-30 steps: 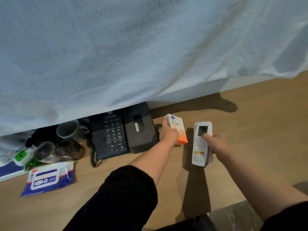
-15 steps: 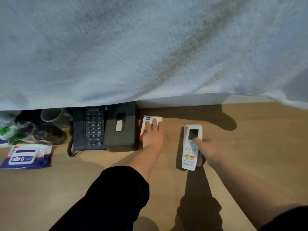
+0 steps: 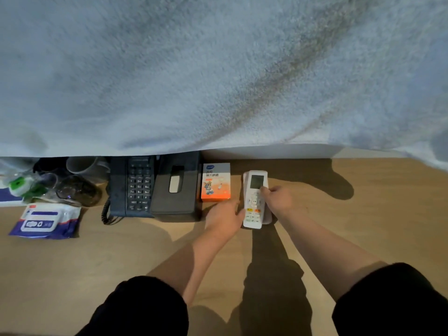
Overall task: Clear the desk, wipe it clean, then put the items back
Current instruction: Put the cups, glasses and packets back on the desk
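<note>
Looks like the putting-back step, judging by the row lined up along the back of the surface (image 3: 363,214): telephone (image 3: 135,187), black tissue box (image 3: 178,187), then the orange carton (image 3: 215,181) lying flat just beside the box. Grips the remote control (image 3: 254,200) with the right hand (image 3: 278,201), thumb on the face just under the screen, fingers curled round the right edge. Holds it lengthwise, screen end toward the back, just right of the carton and apart from it; hard to tell whether fully down on the surface. Rests the left hand (image 3: 224,219) nearer the body, below the carton, fingers loosely bent and empty, thumb side at the remote's left edge; cannot tell whether touching. Nothing visible above the back edge but a pale cloth (image 3: 218,69) hanging across the upper view.

Next, probably: lay the remote flat and parallel to the carton, let go, draw both hands back without nudging the carton. Calls for little force, only a straight line-up. Farther left, a wipes pack (image 3: 46,221), glasses (image 3: 77,190) and a mug (image 3: 82,164) crowded together, perhaps needing tidying too.
</note>
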`<state>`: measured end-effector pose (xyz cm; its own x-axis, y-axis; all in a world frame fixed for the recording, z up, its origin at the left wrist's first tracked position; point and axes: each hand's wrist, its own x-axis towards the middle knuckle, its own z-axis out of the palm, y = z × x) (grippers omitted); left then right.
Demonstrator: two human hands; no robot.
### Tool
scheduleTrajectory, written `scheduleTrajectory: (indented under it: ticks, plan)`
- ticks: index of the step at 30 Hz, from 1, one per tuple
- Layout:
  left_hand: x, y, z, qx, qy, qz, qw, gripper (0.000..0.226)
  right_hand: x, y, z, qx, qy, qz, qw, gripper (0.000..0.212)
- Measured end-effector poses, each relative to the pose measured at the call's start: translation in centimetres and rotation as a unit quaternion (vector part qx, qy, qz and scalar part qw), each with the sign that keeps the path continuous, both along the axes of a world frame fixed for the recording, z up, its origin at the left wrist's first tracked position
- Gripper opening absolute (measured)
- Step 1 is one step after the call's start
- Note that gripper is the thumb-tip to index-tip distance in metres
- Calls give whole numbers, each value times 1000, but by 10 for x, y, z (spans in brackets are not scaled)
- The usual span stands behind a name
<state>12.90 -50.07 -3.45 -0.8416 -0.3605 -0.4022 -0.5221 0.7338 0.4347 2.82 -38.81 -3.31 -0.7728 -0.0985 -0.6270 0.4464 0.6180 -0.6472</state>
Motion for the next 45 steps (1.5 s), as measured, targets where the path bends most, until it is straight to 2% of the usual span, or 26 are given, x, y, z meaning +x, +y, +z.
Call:
scheduleTrajectory:
  ticks: [2,4,7,11,15,19,21,23,26,28,30,34,38,41,45]
  plan:
    - [-5,8,-5,138,-19,96,986,33,0,3,2,44,24,37,998,33]
    - [-10,12,-7,200,-12,144,969,38,1,9,4,71,40,65,995,36]
    - [-12,11,-6,250,-20,187,950,39,-1,9,5,61,50,74,994,41]
    - [-3,6,-7,309,-28,194,931,52,-7,-11,10,55,35,84,994,56]
    - [2,4,-9,330,-16,200,922,52,-6,-29,10,149,48,159,975,75]
    - [0,3,-12,334,-11,185,924,51,-11,-24,8,189,73,166,965,73]
    - [-2,5,-14,274,-6,147,950,49,-21,-8,12,192,82,137,968,76]
    - [-6,12,-13,167,18,85,982,50,-33,12,15,214,98,123,964,73]
    - [-18,28,-8,43,64,-36,996,57,-43,36,12,239,94,122,959,69]
    - [-28,37,-11,-37,36,-142,989,67,-43,40,7,246,84,127,957,72]
    - [-35,41,-20,-92,-5,-198,976,75,-40,39,1,258,81,128,954,74]
    - [-37,33,-25,-134,-32,-224,965,75,-32,46,-7,277,93,121,949,81]
    - [-41,19,-22,-150,-45,-238,959,75,-21,58,-23,244,118,147,951,81]
    - [-47,8,-18,-187,-58,-250,948,77,-23,54,-30,208,125,139,960,77]
    - [-49,-5,-15,-264,-74,-267,924,86,-30,35,-33,210,173,174,946,67]
